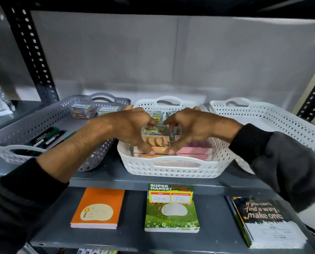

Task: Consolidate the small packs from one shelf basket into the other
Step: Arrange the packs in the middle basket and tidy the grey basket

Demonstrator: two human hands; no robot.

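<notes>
A white middle basket [173,168] holds small packs: clear boxes of coloured clips [155,132] at the back and flat orange and pink packs [193,150] at the front. My left hand [132,129] and my right hand [195,129] both reach into it. Their fingers curl over a clear pack, and their thumbs press the front of the orange packs. The grey basket [42,118] to the left holds two clear packs of clips [83,110] at its far end. The hands hide much of the middle basket's contents.
Black and green markers [46,138] lie in the grey basket. A second white basket [274,114] stands at the right. On the shelf below lie an orange notebook [98,208], a green notebook [171,215] behind a price tag [171,193], and a dark notebook [266,220].
</notes>
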